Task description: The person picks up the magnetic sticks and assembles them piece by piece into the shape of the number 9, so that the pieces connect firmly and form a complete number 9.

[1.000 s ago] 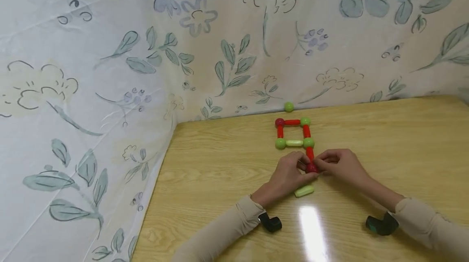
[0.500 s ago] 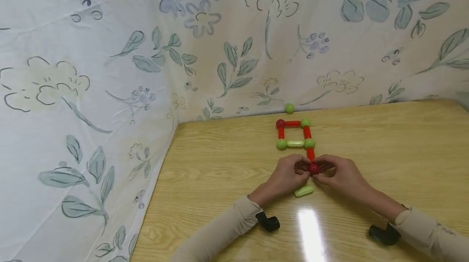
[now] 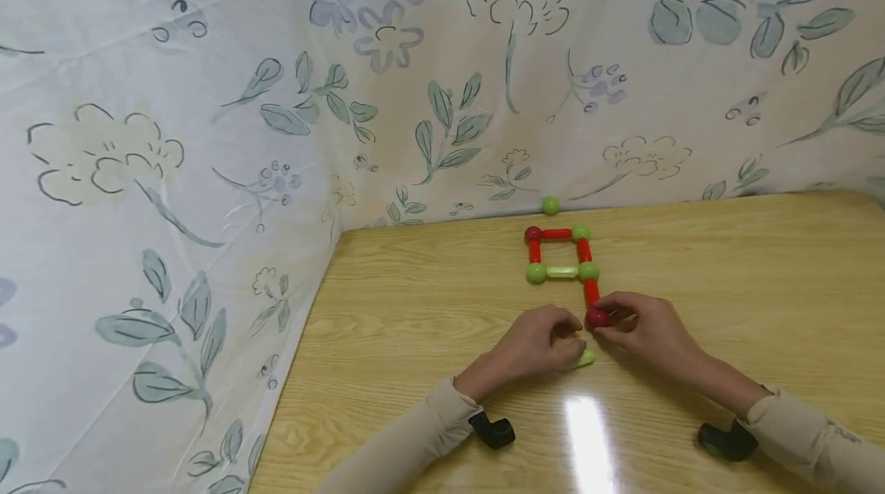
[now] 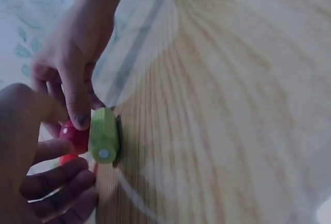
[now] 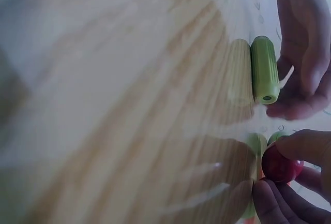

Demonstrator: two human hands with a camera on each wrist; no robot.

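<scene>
On the table a square of red and green rods (image 3: 562, 272) and balls has a red rod (image 3: 591, 293) running toward me, ending in a dark red ball (image 3: 598, 317). My right hand (image 3: 646, 329) pinches that ball between thumb and fingers, seen closely in the right wrist view. A loose light-green ribbed rod (image 4: 104, 136) lies on the wood, partly hidden by my left hand (image 3: 539, 340) in the head view. The left hand's fingers are spread apart beside this rod in the left wrist view, and they hold nothing.
A single green ball (image 3: 550, 205) lies at the table's back edge, against the flowered cloth (image 3: 442, 79). Wooden tabletop (image 3: 401, 286) extends to both sides of the square. A black wrist device (image 3: 492, 431) hangs under each sleeve.
My left hand has left the red ball and moved back and left, over to the loose green rod. The right hand keeps its pinch on the ball, nearly still.
</scene>
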